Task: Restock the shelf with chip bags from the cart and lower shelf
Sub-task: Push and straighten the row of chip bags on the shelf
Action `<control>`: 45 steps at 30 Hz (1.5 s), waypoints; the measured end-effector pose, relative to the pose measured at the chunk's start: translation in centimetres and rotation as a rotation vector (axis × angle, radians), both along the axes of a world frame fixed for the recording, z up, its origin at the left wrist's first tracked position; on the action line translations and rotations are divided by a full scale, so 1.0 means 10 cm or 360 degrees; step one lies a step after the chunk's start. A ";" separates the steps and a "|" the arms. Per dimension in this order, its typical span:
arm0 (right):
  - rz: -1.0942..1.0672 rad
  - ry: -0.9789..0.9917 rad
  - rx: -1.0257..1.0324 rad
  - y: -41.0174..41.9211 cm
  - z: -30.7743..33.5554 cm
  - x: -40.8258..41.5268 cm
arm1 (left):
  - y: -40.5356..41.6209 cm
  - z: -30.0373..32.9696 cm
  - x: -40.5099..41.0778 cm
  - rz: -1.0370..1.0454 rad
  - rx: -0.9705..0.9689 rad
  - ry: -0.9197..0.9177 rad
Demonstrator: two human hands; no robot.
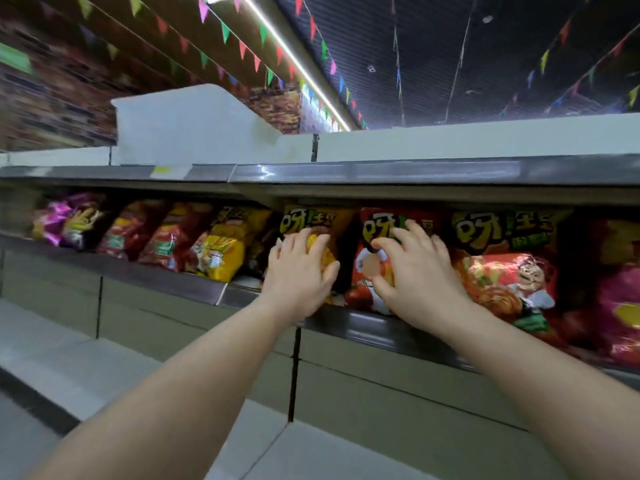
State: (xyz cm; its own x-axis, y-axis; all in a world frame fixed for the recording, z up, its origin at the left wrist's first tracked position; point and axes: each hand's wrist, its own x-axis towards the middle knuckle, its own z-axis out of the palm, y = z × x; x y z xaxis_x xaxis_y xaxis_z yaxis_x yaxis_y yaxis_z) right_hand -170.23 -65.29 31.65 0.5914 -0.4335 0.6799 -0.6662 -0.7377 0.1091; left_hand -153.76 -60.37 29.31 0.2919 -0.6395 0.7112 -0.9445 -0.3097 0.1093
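Both bare arms reach up and forward to a grey metal store shelf (pixel 363 325) with a dark front rail, stocked with a row of glossy chip bags standing upright behind its front edge. The left hand (pixel 298 271) lies flat against a yellow-orange foil chip bag (pixel 317 225), fingers straight and spread, palm pressing the bag's face; no curl around it shows. The right hand (pixel 412 275) rests on the neighbouring red foil chip bag with a cartoon figure (pixel 367 282), fingers bent and thumb set against the bag's lower front, gripping the foil. These 2 bags stand side by side near the middle of the shelf's front edge, touching or nearly so. Just right of the right hand stands a larger red-and-orange chip bag with a cartoon chef (pixel 509 275), and beyond it, at the shelf's right end, a pink-red bag (pixel 620 299), blurred. Toward the left end of the shelf lean a bright yellow bag (pixel 221 254), 2 red bags (pixel 166 244), and a purple bag (pixel 65 220), all tilted and smeared by motion. Above the row runs another grey shelf edge (pixel 381 171) carrying a white panel (pixel 194 126). Strings of coloured triangular pennants (pixel 242 50) hang under the dark ceiling beside a long light strip (pixel 298 64).
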 end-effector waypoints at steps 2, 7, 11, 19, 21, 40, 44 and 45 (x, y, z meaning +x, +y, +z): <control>-0.0032 -0.0067 -0.0005 -0.03 0.06 0.19 | 0.00 0.05 0.25 -0.0017 0.0029 -0.0037; -0.0522 -0.0074 0.0156 -0.27 -0.02 0.49 | -0.28 0.17 0.66 -0.0127 0.0258 -0.0235; -0.0760 -0.0027 0.0130 -0.42 -0.15 0.59 | -0.66 0.08 0.76 -0.0289 0.0381 -0.0183; -0.0917 -0.0005 0.0187 -0.41 -0.14 0.65 | -0.71 0.05 0.73 -0.0353 0.0319 -0.0192; -0.0917 -0.0015 0.0223 -0.37 -0.10 0.66 | -0.67 0.05 0.75 -0.0442 0.0218 -0.0125; -0.0288 -0.0523 0.0142 0.17 0.17 0.82 | -0.04 0.11 1.36 -0.0489 -0.0164 0.0021; 0.0005 -0.0482 0.0215 0.51 0.16 1.40 | 0.09 0.19 1.88 -0.0339 -0.0239 0.0108; 0.0042 -0.0457 0.0296 0.57 0.16 1.58 | 0.14 0.21 2.03 -0.0311 -0.0243 0.0127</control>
